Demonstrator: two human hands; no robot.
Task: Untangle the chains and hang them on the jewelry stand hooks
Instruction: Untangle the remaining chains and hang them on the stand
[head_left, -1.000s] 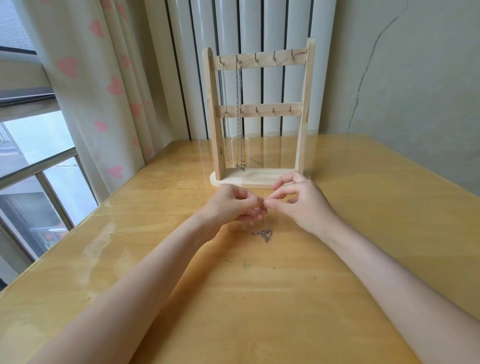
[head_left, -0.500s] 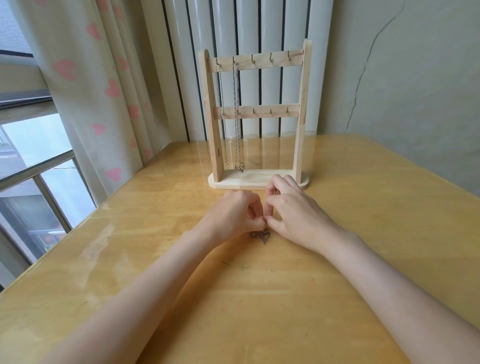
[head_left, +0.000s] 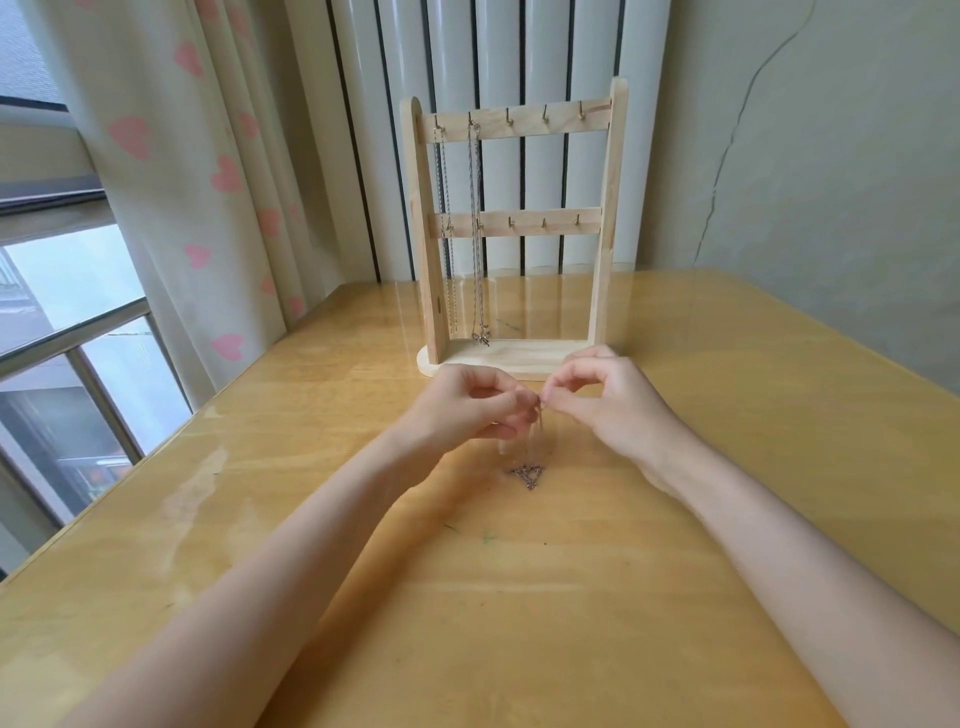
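A thin metal chain (head_left: 529, 474) hangs from my fingertips, and its tangled lower end lies in a small heap on the wooden table (head_left: 519, 597). My left hand (head_left: 465, 410) and my right hand (head_left: 602, 402) meet just above it, each pinching the chain's upper end between thumb and forefinger. Behind them stands the wooden jewelry stand (head_left: 605, 218) with two rows of small hooks. Two chains hang from the top row's left hooks: a plain one (head_left: 447, 234) and one with a bow pendant (head_left: 475, 228).
A curtain with pink hearts (head_left: 208, 182) and a window (head_left: 67, 322) border the table on the left. A white radiator (head_left: 540, 62) and a cracked wall (head_left: 805, 156) rise behind the stand. The table's left edge runs diagonally near my left forearm.
Both hands rose from the tabletop and drew the chain's end up, so it now hangs between fingertips and heap. The hands have parted slightly.
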